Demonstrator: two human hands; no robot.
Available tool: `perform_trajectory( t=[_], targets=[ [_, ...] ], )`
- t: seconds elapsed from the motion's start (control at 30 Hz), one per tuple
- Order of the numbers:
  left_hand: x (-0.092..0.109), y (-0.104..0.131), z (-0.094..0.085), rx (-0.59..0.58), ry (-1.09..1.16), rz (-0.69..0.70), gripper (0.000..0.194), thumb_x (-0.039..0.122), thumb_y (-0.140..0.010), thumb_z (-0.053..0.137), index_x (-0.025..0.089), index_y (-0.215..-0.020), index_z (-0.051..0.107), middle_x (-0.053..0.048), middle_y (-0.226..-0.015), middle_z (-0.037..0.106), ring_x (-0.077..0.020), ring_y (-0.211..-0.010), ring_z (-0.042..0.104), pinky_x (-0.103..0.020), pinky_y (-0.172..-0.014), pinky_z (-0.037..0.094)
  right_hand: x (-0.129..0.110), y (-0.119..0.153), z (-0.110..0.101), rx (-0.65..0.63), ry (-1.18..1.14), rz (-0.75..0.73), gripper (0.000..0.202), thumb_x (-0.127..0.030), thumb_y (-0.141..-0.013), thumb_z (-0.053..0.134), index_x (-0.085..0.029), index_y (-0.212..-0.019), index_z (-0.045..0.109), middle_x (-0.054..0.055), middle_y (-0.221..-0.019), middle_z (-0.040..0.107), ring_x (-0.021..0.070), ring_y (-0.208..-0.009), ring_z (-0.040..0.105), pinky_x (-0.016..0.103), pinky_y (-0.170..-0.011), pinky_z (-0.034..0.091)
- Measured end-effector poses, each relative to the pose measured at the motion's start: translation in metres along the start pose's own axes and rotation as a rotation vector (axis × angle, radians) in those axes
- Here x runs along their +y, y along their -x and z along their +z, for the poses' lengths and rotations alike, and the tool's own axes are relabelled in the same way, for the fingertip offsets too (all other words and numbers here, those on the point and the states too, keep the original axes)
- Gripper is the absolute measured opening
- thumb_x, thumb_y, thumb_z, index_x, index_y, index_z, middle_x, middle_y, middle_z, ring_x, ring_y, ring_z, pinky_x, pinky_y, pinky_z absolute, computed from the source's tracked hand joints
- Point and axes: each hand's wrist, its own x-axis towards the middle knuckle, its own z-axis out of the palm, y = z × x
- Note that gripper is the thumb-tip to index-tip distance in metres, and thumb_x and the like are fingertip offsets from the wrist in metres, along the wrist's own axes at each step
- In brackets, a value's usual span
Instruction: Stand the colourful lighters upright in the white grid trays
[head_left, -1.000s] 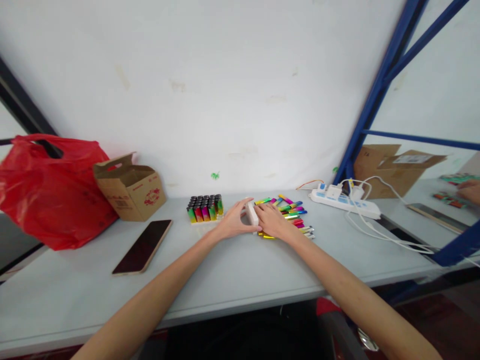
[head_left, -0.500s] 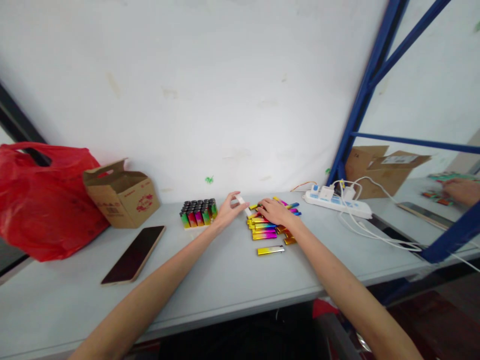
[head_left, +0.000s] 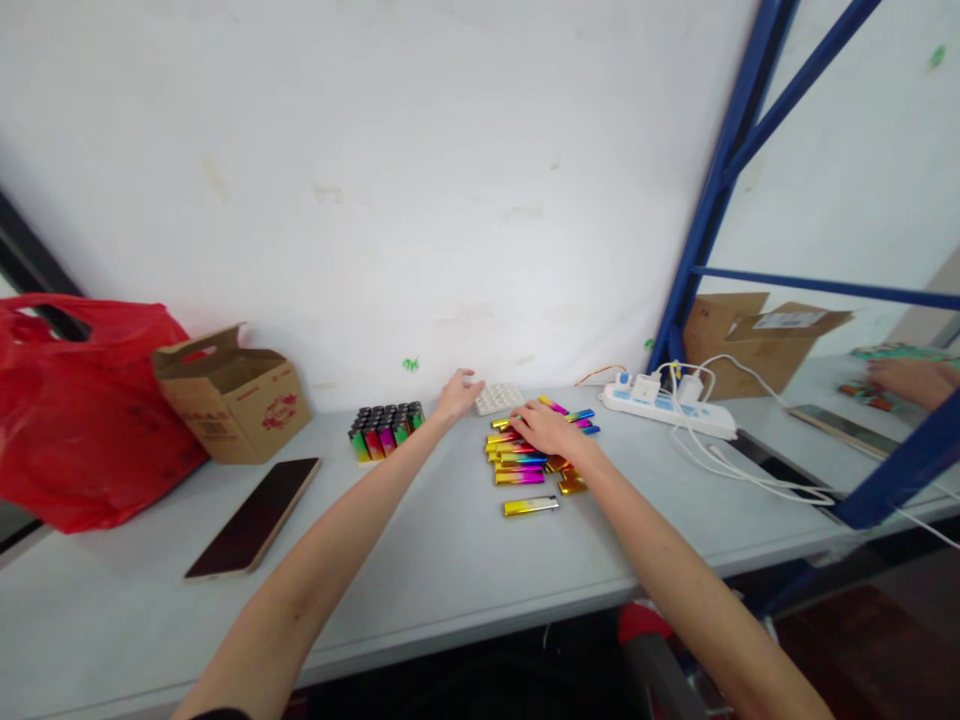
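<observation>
My left hand (head_left: 457,392) reaches to the back of the grey table (head_left: 450,560) and rests its fingers on a white tray (head_left: 501,397) that lies flat by the wall. My right hand (head_left: 546,430) lies palm down on a loose pile of shiny rainbow-coloured lighters (head_left: 521,462). One gold lighter (head_left: 531,506) lies apart, nearer to me. To the left, a block of lighters with black tops (head_left: 384,430) stands upright in a tray.
A dark phone (head_left: 255,517), an open cardboard box (head_left: 234,392) and a red plastic bag (head_left: 82,400) sit at the left. A white power strip (head_left: 667,404) with cables lies at the right beside a blue rack post (head_left: 712,190). Another person's hand (head_left: 911,380) shows far right.
My left hand lifted the white tray off the lighters, carried it back and laid it flat by the wall. The lighters spilled into a loose pile under my right hand.
</observation>
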Motion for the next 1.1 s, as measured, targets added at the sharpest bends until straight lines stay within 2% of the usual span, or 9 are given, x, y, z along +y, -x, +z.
perform_trajectory(
  t=[0.13, 0.27, 0.43, 0.6, 0.67, 0.77, 0.9, 1.0, 1.1],
  targets=[
    [-0.004, 0.013, -0.009, 0.010, -0.219, 0.155, 0.052, 0.041, -0.081, 0.081, 0.019, -0.125, 0.064, -0.014, -0.128, 0.064, -0.0341, -0.130, 0.056, -0.051, -0.118, 0.040, 0.002, -0.001, 0.002, -0.008, -0.009, -0.004, 0.036, -0.035, -0.111, 0.042, -0.019, -0.124, 0.072, 0.013, -0.126, 0.073, 0.0226, -0.124, 0.063, 0.037, -0.110, 0.043],
    [-0.005, 0.025, -0.006, -0.154, -0.359, 0.273, 0.040, 0.040, -0.069, 0.089, 0.018, -0.100, 0.076, -0.012, -0.108, 0.071, -0.0357, -0.114, 0.065, -0.047, -0.110, 0.046, 0.001, -0.001, 0.000, -0.017, 0.009, -0.006, 0.038, -0.033, -0.111, 0.041, -0.016, -0.128, 0.071, 0.015, -0.126, 0.073, 0.0233, -0.124, 0.063, 0.036, -0.110, 0.043],
    [-0.002, 0.017, -0.001, -0.255, -0.441, 0.360, 0.020, 0.038, -0.084, 0.074, 0.020, -0.091, 0.078, -0.011, -0.099, 0.076, -0.0317, -0.105, 0.069, -0.041, -0.105, 0.049, -0.001, 0.000, -0.001, -0.021, 0.010, -0.022, 0.035, -0.032, -0.110, 0.044, -0.019, -0.124, 0.074, 0.013, -0.123, 0.074, 0.0236, -0.124, 0.063, 0.036, -0.110, 0.044],
    [0.001, 0.009, 0.002, -0.289, -0.466, 0.414, 0.030, 0.041, -0.095, 0.060, 0.021, -0.078, 0.074, -0.012, -0.090, 0.077, -0.0301, -0.097, 0.071, -0.043, -0.104, 0.050, -0.002, 0.000, -0.002, -0.008, 0.019, -0.014, 0.037, -0.033, -0.110, 0.044, -0.019, -0.116, 0.077, 0.013, -0.121, 0.074, 0.0235, -0.124, 0.064, 0.036, -0.111, 0.043],
    [0.003, 0.012, 0.002, -0.292, -0.471, 0.439, 0.031, 0.042, -0.096, 0.058, 0.021, -0.080, 0.074, -0.012, -0.094, 0.077, -0.0296, -0.101, 0.070, -0.043, -0.107, 0.050, -0.002, 0.001, -0.002, -0.003, 0.015, -0.004, 0.037, -0.034, -0.110, 0.043, -0.018, -0.115, 0.077, 0.014, -0.121, 0.074, 0.0235, -0.123, 0.065, 0.035, -0.111, 0.043],
    [0.010, 0.024, -0.003, -0.260, -0.482, 0.479, 0.031, 0.042, -0.097, 0.054, 0.020, -0.106, 0.074, -0.012, -0.117, 0.074, -0.0284, -0.119, 0.066, -0.042, -0.114, 0.046, -0.001, 0.001, -0.002, 0.003, 0.006, 0.018, 0.038, -0.035, -0.111, 0.043, -0.018, -0.116, 0.075, 0.014, -0.122, 0.073, 0.0234, -0.121, 0.066, 0.035, -0.111, 0.043],
    [0.027, 0.052, -0.039, -0.204, -0.514, 0.513, 0.044, 0.043, -0.099, 0.048, 0.016, -0.127, 0.067, -0.017, -0.138, 0.062, -0.0312, -0.131, 0.059, -0.046, -0.121, 0.040, -0.001, 0.001, 0.001, 0.054, 0.005, 0.067, 0.037, -0.036, -0.111, 0.043, -0.018, -0.131, 0.067, 0.015, -0.131, 0.070, 0.0245, -0.125, 0.064, 0.038, -0.112, 0.042],
    [0.037, 0.077, -0.092, -0.094, -0.638, 0.546, 0.051, 0.050, -0.099, 0.048, 0.018, -0.134, 0.064, -0.016, -0.148, 0.053, -0.0319, -0.139, 0.052, -0.047, -0.124, 0.035, -0.004, -0.002, 0.005, 0.070, 0.002, 0.062, 0.041, -0.038, -0.111, 0.042, -0.015, -0.138, 0.061, 0.017, -0.140, 0.065, 0.0266, -0.131, 0.060, 0.042, -0.113, 0.041],
    [0.033, 0.097, -0.152, 0.005, -0.753, 0.429, 0.068, 0.063, -0.089, 0.059, 0.021, -0.142, 0.058, -0.015, -0.149, 0.053, -0.0335, -0.139, 0.051, -0.048, -0.124, 0.035, -0.010, -0.007, 0.007, 0.039, -0.021, 0.031, 0.044, -0.040, -0.111, 0.042, -0.015, -0.143, 0.058, 0.018, -0.148, 0.061, 0.0283, -0.136, 0.058, 0.044, -0.114, 0.041]
  ],
)
